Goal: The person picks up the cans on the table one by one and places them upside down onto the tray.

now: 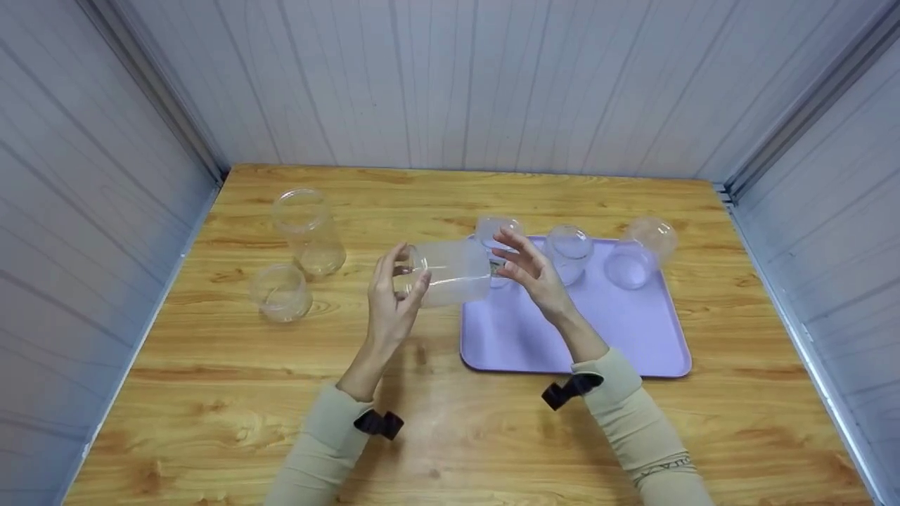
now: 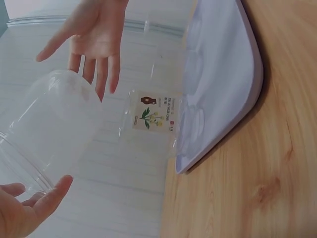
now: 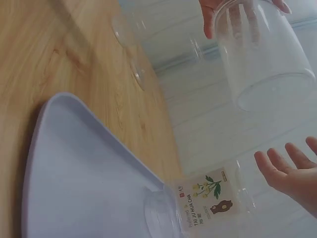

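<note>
My left hand [image 1: 394, 299] grips a clear plastic jar [image 1: 457, 273] at one end, fingers and thumb around its rim. The jar lies sideways in the air, its frosted-looking far end pointing right. Close to that end is my right hand [image 1: 536, 275], fingers spread and slightly bent, with nothing held. A gap shows between the right hand [image 3: 297, 171] and the jar in the right wrist view. Below and behind stands another clear jar with a printed flower label [image 2: 152, 114], on the tray's left part; the right hand partly covers it in the head view.
A purple tray [image 1: 520, 348] lies on the wooden table [image 1: 450, 436], right of centre. Two more clear jars, a middle one [image 1: 569, 246] and a right one [image 1: 629, 267], stand on it. At the left are a tall clear jar [image 1: 318, 242] and a short one [image 1: 281, 292]. Panel walls surround the table.
</note>
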Demonstrator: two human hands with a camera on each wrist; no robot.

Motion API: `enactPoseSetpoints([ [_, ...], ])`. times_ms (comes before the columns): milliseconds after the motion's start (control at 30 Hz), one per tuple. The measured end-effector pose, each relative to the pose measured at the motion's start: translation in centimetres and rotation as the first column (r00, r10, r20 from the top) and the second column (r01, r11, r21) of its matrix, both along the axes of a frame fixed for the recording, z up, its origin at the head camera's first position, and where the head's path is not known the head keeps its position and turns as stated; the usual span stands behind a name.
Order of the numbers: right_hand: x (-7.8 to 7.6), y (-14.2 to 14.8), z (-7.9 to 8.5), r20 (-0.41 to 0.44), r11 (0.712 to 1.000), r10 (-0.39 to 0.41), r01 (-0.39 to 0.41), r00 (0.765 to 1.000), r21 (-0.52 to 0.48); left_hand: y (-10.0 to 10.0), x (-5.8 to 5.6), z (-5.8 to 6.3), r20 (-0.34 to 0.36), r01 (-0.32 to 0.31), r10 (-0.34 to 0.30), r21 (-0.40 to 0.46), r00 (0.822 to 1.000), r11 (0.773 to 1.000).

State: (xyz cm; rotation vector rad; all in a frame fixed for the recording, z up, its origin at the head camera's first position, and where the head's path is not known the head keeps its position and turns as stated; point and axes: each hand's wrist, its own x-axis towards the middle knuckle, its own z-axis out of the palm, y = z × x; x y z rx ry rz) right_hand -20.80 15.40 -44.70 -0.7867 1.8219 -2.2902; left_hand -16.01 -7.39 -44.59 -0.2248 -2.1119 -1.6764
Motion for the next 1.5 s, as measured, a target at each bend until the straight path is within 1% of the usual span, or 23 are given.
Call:
enactPoseSetpoints([
  [100, 0.3, -0.1, -0.3, -0.005, 1.0, 0.006, -0.006, 1.0, -0.011, 0.4, 0.0, -0.3, -0.017, 0.023, -0.023, 0.026, 1.0, 0.999],
  [233, 0.7, -0.2, -0.7, 0.043, 1.0, 0.022, -0.022, 0.999, -0.014, 0.9, 0.4, -0.3, -0.043, 0.041, -0.04, 0.029, 0.998, 0.999],
  [467, 1.6, -0.4, -0.7, 0.147, 0.998, 0.062, -0.059, 0.987, -0.026, 2.0, 2.1, 1.7, -0.042, 0.087, -0.084, 0.065, 0.996, 0.994],
  [633, 2.1, -0.4, -0.6, 0.2, 0.996, 0.084, -0.08, 0.976, -0.032, 2.4, 2.4, 1.8, -0.045, 0.103, -0.1, 0.074, 0.994, 0.992],
  [767, 2.4, -0.3, -0.5, 0.206, 0.993, 0.112, -0.102, 0.972, -0.058, 2.7, 2.4, 1.7, -0.059, 0.102, -0.098, 0.064, 0.993, 0.993],
  [900, 2.4, -0.2, -0.4, 0.207, 0.99, 0.127, -0.11, 0.97, -0.09, 2.9, 2.3, 1.6, -0.074, 0.121, -0.116, 0.065, 0.99, 0.991],
  [1133, 2.6, -0.1, -0.4, 0.218, 0.994, 0.089, -0.074, 0.972, -0.077, 3.0, 2.1, 1.4, -0.085, 0.162, -0.155, 0.081, 0.984, 0.983],
  [1300, 2.9, 0.0, -0.4, 0.219, 0.997, 0.052, -0.037, 0.974, -0.072, 3.1, 2.1, 1.6, -0.067, 0.175, -0.17, 0.076, 0.983, 0.982],
  [1500, 3.1, -0.1, -0.1, 0.174, 0.999, -0.04, 0.046, 0.984, -0.027, 3.0, 2.2, 2.0, -0.08, 0.197, -0.194, 0.032, 0.978, 0.98],
])
